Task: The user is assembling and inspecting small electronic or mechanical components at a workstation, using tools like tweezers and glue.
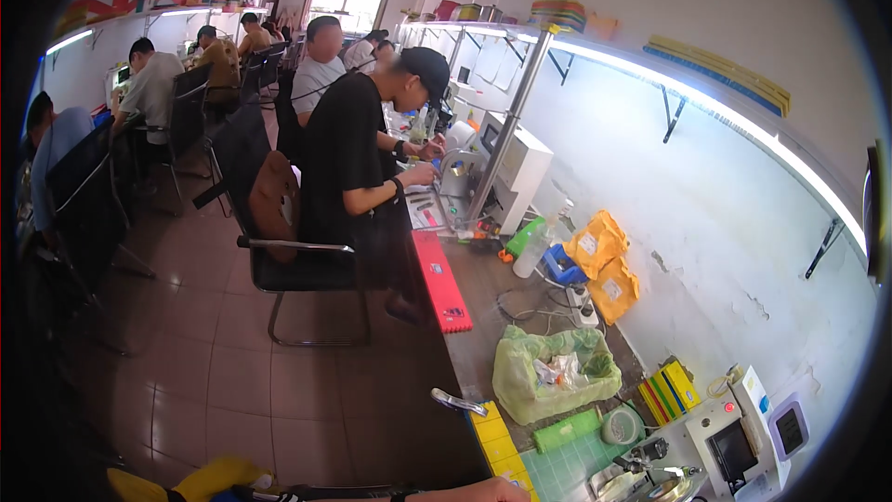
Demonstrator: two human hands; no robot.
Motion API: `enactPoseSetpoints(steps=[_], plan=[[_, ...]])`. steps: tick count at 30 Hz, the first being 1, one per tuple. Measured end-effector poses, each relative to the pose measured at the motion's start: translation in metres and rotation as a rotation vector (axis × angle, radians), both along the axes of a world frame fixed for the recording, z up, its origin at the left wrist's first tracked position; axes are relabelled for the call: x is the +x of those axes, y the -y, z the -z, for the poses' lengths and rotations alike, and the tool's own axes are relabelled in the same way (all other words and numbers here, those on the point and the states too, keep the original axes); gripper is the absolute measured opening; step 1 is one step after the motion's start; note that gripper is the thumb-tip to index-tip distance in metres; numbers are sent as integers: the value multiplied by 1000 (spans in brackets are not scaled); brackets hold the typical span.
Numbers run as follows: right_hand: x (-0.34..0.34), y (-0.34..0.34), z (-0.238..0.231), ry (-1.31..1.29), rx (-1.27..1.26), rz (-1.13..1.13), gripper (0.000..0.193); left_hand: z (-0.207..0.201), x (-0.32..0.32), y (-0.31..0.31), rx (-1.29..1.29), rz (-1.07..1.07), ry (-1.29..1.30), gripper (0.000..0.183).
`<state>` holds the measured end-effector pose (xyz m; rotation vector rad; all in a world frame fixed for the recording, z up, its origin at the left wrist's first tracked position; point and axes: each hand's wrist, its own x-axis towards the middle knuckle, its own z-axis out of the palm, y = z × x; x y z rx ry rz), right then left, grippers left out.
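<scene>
At the lower edge my left forearm, with a dark band at the wrist, reaches in over the near bench edge. Only the back of my left hand (497,491) shows; the picture's edge cuts off its fingers and anything in them. It is nearest to a yellow segmented strip (502,451) along the bench edge and a green cutting mat (578,454). Beyond these lie a rolled green cloth or pad (568,430) and a small clear round tub (621,427). A white bench machine (699,434) with a dark screen stands at the right. My right hand is out of view.
A bin lined with a green bag (520,390) holds crumpled scraps. Past it are a power strip (583,307), orange packets (597,242), a clear bottle (531,256) and a long red tray (439,284). A co-worker in black (344,139) works farther along, beside a chair (302,270).
</scene>
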<state>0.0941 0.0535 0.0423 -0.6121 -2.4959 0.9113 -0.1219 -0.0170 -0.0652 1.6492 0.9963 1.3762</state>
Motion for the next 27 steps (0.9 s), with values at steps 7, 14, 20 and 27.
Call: enactPoseSetpoints(steps=[7,14,20,27], plan=[[-22,21,-17,176,-187,-79,51,13,0,23,-86,185,270,38],[-24,10,13,213,-459,30,48,11,-11,30,-296,477,417,44],[-24,16,8,210,-519,16,43,-14,-39,22,-32,636,243,53],[-41,11,-2,397,-415,-43,33,13,-34,18,-341,820,503,50]])
